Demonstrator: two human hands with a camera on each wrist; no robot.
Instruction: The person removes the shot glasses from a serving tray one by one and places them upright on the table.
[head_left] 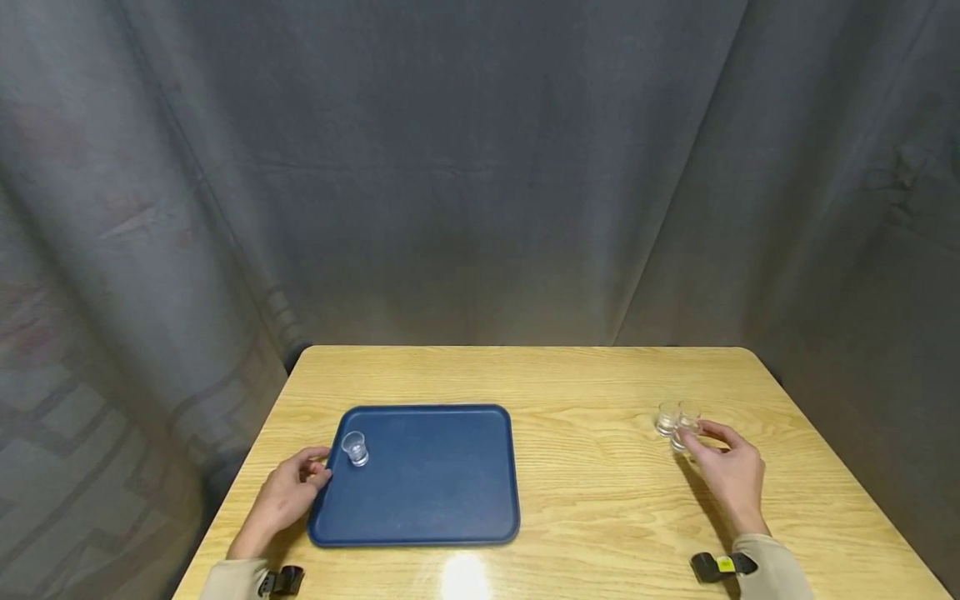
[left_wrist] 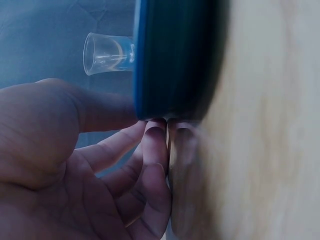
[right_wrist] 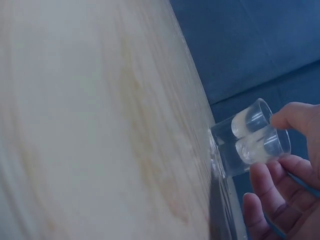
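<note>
My left hand [head_left: 288, 492] is at the left edge of a blue tray [head_left: 442, 479], and its thumb laps over the rim while the curled fingers meet the edge from outside, as the left wrist view shows. On the tray, close to that hand, a clear shot glass [head_left: 356, 448] stands upright. Over at the right, my right hand [head_left: 731, 475] pinches the rim of a shot glass [head_left: 681, 437] between thumb and fingers. Two more shot glasses, one a shot glass [head_left: 667, 418] at the left, stand close against it. In the right wrist view the shot glasses [right_wrist: 255, 147] overlap one another.
The light wood table [head_left: 600, 500] carries everything. A grey curtain [head_left: 450, 183] hangs behind its far edge and along both sides. Between the tray and the glasses lies a wide stretch of wood. Dark wrist cameras [head_left: 288, 580] sit on both sleeves.
</note>
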